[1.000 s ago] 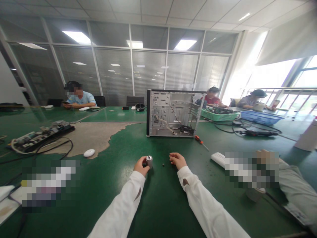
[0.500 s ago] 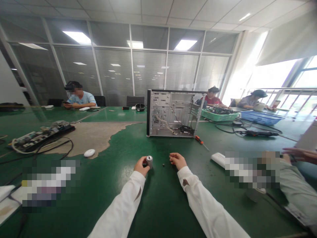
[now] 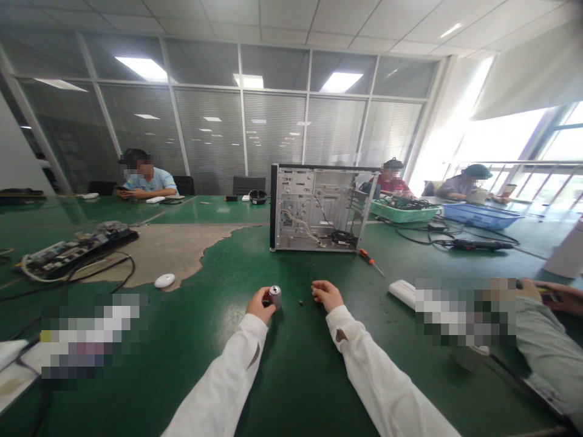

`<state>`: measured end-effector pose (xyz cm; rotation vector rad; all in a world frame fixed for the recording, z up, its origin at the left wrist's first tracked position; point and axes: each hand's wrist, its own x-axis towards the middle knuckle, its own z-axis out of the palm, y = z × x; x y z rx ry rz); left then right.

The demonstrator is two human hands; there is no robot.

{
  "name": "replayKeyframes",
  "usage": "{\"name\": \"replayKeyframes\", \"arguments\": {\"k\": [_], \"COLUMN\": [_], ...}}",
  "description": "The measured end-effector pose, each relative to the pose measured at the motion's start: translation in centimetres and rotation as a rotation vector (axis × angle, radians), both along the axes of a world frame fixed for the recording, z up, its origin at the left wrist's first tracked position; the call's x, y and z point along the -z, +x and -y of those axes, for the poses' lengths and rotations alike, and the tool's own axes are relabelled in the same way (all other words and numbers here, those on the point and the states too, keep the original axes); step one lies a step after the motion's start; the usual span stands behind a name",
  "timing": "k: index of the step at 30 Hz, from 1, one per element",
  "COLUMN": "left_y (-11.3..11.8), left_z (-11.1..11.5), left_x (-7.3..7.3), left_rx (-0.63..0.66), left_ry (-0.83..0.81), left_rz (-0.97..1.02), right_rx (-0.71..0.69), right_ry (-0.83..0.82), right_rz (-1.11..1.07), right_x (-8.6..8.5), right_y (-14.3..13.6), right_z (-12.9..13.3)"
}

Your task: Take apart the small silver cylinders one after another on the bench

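The left hand point(image 3: 259, 305) rests on the green bench point(image 3: 291, 376) with its grip curled about a small silver cylinder point(image 3: 274, 296), the fingers wrapped on its left side while its shiny top shows bare. The cylinder stands upright on the bench, near the middle, in front of the person. The right hand point(image 3: 327, 295) lies on the bench well apart from the left, its grip loosely curled and holding nothing, fingertips pointing toward a tiny dark part point(image 3: 300, 301) that sits between the 2 hands, just beside the right hand and not touching it. Both arms wear white sleeves. Farther back an open computer case point(image 3: 319, 208) stands upright, cables showing inside. A screwdriver with a red handle point(image 3: 370, 260) lies on the bench just right of the case. A white oval object point(image 3: 164, 280) rests to the left, at the edge of a worn brown patch. A circuit board with cables point(image 3: 68, 250) lies far left. At the right edge, a co-worker's hand point(image 3: 553, 295) reaches in.
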<state>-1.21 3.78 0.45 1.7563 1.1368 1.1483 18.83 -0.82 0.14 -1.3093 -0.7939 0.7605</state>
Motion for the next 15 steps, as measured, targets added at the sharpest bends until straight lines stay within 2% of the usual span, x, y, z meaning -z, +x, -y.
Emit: {"name": "replayKeyframes", "arguments": {"k": [5,8,11,15], "left_y": [0.0,-0.2,-0.2,0.0], "left_z": [0.1,0.5,0.9,1.6], "left_x": [-0.1,-0.5,-1.0,-1.3], "left_rx": [0.009,0.058,0.153,0.279], "left_ry": [0.011,-0.002,-0.046,-0.113], "left_rz": [-0.022,0.0,0.041,0.116], "right_rx": [0.022,0.037,-0.003,-0.165], "right_ry": [-0.002,0.01,0.08,0.18], "right_rz": [0.05,0.107,0.283,0.59], "right_x": [-0.1,-0.6,-1.4,-2.4], "right_y": [-0.1,-0.5,-1.9,-4.6], "right_z": [0.2,0.7,1.6,3.0]}}
